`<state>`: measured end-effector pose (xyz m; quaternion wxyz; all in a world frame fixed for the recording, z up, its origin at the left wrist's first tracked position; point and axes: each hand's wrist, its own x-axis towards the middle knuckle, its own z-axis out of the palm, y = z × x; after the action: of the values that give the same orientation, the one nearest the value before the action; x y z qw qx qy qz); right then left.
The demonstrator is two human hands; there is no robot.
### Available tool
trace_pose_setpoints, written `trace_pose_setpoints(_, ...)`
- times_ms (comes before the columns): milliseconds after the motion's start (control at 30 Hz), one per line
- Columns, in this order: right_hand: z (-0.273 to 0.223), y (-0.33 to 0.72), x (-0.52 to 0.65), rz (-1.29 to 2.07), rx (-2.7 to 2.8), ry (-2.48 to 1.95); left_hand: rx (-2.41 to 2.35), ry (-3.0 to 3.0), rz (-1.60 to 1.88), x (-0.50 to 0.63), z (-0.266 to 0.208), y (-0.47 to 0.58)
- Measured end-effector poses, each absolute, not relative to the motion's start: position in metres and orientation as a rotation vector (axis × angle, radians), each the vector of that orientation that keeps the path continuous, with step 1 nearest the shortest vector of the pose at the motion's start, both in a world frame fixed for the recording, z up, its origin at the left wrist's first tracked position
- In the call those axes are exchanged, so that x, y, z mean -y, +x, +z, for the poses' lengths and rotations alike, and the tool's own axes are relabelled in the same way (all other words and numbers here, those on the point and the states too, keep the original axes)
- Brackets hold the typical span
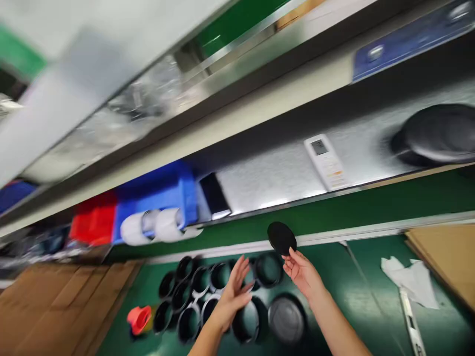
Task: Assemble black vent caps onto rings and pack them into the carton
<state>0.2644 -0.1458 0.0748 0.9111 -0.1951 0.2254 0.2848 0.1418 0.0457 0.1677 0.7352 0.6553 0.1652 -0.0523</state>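
Between thumb and fingers, my right hand grips a flat black disc by its lower edge, raised above the green table. My left hand is held over the table with its fingers spread and nothing in it. Beneath and around it stand several black rings, grouped close together. Another black ring stands just left of my right hand. Below the disc, a round black piece with a closed grey face lies on the table.
A metal shelf crosses above the table, bearing a white remote control, a dark phone, a blue bin and a red bin. Cardboard lies at left, more cardboard at right. An orange-red tape roll sits front left.
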Motion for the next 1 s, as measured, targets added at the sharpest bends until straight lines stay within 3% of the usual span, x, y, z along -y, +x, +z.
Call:
trace_pose_setpoints(133,0.13,0.141,0.083,0.893,-0.282,-0.395,-0.258,1.069,0.006,-0.058,0.181,0.132)
trace_pose_setpoints(267,0.176,0.088,0.074,1.234,0.262,-0.744,-0.274,0.77,-0.008,-0.077,0.192,0.102)
trace_pose_setpoints(333,0.194,0.086,0.083,1.074,0.6,-1.064,-0.285,0.654,-0.077,-0.083,0.198,0.082)
trace_pose_setpoints(467,0.211,0.104,0.092,0.027,0.911,-1.756,-0.238,0.538,-0.173,-0.091,0.21,0.048)
trace_pose_setpoints(533,0.208,0.108,0.089,-0.203,1.017,-1.935,-0.208,0.51,-0.189,-0.093,0.214,0.036)
trace_pose_setpoints(700,0.196,0.091,0.08,-0.09,1.121,-1.923,-0.247,0.551,-0.336,-0.099,0.21,0.012)
trace_pose_setpoints(1000,0.209,0.075,0.083,0.206,0.673,-1.579,-0.161,0.469,-0.43,-0.096,0.214,0.004)
